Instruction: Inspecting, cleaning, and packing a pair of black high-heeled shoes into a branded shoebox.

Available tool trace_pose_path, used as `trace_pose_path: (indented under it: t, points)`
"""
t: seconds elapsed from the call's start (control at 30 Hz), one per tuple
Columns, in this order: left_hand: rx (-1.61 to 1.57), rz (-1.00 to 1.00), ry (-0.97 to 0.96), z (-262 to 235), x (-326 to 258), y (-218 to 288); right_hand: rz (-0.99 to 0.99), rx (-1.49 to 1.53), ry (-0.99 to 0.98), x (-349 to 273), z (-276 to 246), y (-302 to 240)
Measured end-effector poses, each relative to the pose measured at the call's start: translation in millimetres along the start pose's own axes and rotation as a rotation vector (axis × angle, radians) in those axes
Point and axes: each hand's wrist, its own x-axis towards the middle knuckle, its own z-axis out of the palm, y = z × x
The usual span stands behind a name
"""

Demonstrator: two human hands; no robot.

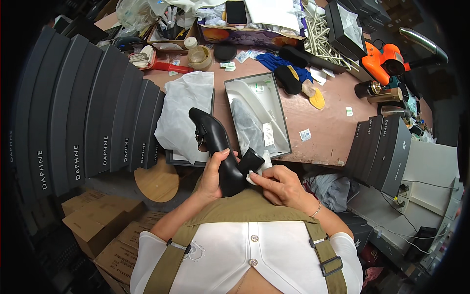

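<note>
A black high-heeled shoe with a buckled strap [214, 134] is held in front of my body, its toe pointing up and away. My left hand [210, 177] is wrapped round the middle of the shoe. In my right hand [285, 185] is a bunched white cloth [266, 159], pinched and pressed against the block heel. Just beyond, an open grey shoe box [289, 139] holds another shoe in translucent wrapping [247, 126]. White tissue paper [185, 110] is spread over a second open box to the left.
Stacks of dark shoe boxes [71, 112] rise on the left, and more boxes [379, 152] stand at right. Brushes and pads [289, 79], an orange heat gun [379, 63] and a phone [236, 12] lie on the pinkish table [320, 147]. Below left are a round stool [157, 182] and cartons [98, 215].
</note>
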Motion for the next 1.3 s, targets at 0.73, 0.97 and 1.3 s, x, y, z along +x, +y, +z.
trace_pose_path:
  t: [0.73,0.97,1.3]
  points:
    - [-0.022,-0.044,0.067,4,-4,-1,0.072,-0.044,-0.084,9,8,-8]
    - [-0.019,-0.032,0.078,-1,-1,-4,0.09,-0.016,-0.119,-2,9,-4]
    - [-0.048,0.01,0.049,2,0,-4,0.137,0.153,-0.089,-15,3,1]
